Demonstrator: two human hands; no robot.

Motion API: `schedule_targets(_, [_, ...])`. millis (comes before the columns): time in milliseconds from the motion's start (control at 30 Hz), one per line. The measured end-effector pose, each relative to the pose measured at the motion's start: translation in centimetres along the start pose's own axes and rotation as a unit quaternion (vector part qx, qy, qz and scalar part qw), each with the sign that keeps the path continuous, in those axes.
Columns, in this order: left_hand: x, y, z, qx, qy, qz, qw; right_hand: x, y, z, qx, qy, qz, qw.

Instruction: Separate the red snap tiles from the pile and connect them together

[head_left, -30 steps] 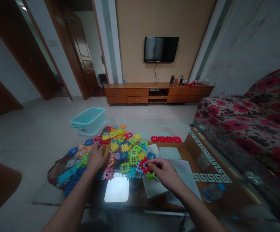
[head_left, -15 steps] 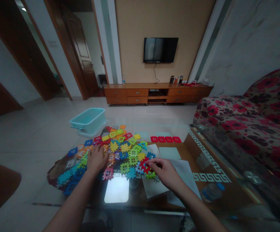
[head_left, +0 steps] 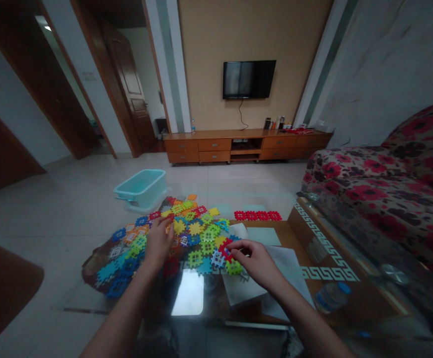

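While pinching a red, square plastic piece with toothed edges (head_left: 224,247) between the thumb and bent forefinger of the right hand (head_left: 257,261), holds it just right of centre in the lower half of the frame, at the near right fringe of a loose multicoloured heap of notched plastic tiles (head_left: 208,234). Seems to grip by one side only, probably so as to leave the other teeth free and visible. Has a pale-blue window-patterned plastic tile (head_left: 218,258) right beside or beneath it; cannot tell touching from hovering.

Holds the left hand (head_left: 160,241) over the heap, left of the frame's centre, with fingers bent forward and tips at or just above the tiles. Cannot tell a grasp from a light touch at those tips, for lack of a clear view past the knuckles.

Has four red, square plastic tiles in a straight row (head_left: 257,216) right of centre, well apart from the heap, presumably to keep them from mixing with other colours. Has an open turquoise plastic tub (head_left: 142,189) just beyond the heap, left of centre, perhaps set aside to leave space within easy reach on the transparent glass tabletop (head_left: 211,308). Cannot tell glass from floor under the tub.
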State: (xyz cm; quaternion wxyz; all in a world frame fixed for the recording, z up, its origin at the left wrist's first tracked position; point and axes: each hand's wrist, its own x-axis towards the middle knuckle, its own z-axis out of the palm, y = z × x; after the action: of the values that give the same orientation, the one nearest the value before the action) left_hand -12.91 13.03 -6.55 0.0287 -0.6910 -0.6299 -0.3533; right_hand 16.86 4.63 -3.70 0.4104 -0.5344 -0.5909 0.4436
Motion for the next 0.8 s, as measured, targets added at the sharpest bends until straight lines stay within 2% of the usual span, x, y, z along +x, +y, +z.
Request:
schedule_targets(67, [-0.4, 1.5, -0.7, -0.057, -0.036, -0.041, 0.997, 0.0, 0.2, -0.2, 0.011, 0.006, -0.005, 1.0])
schedule_targets(133, [-1.1, 3.0, -1.1, -0.118, -0.06, -0.11, 0.985, 0.0, 0.4, -0.5, 0.022, 0.018, -0.008, 1.0])
schedule_targets(200, [-2.0, 4.6, -1.3, -0.226, -0.083, -0.18, 0.954, 0.1, 0.6, -0.9, 0.038, 0.031, -0.01, 0.999])
schedule_targets(267, [-2.9, 6.3, -1.1, -0.359, -0.086, -0.224, 0.902, 0.1, 0.6, -1.5, 0.064, 0.047, -0.017, 0.997])
schedule_targets(367, [-4.0, 8.9, -0.8, -0.514, -0.109, -0.281, 0.803, 0.0, 0.3, -2.1, 0.124, 0.072, -0.005, 0.99])
schedule_targets(467, [-4.5, 11.0, -0.8, -0.6, -0.161, -0.322, 0.714, -0.3, -0.4, -2.5, 0.175, 0.071, 0.043, 0.981])
schedule_targets(533, [-4.8, 11.9, -0.9, -0.624, -0.181, -0.343, 0.679, -0.5, -0.9, -2.5, 0.19, 0.06, 0.069, 0.977])
schedule_targets(633, [-5.0, 12.2, -1.0, -0.635, -0.187, -0.361, 0.657, -0.7, -1.3, -2.4, 0.22, 0.047, 0.101, 0.969])
schedule_targets(800, [-5.3, 12.0, -1.3, -0.635, -0.215, -0.362, 0.648, -0.7, -1.5, -2.2, 0.276, 0.031, 0.142, 0.95])
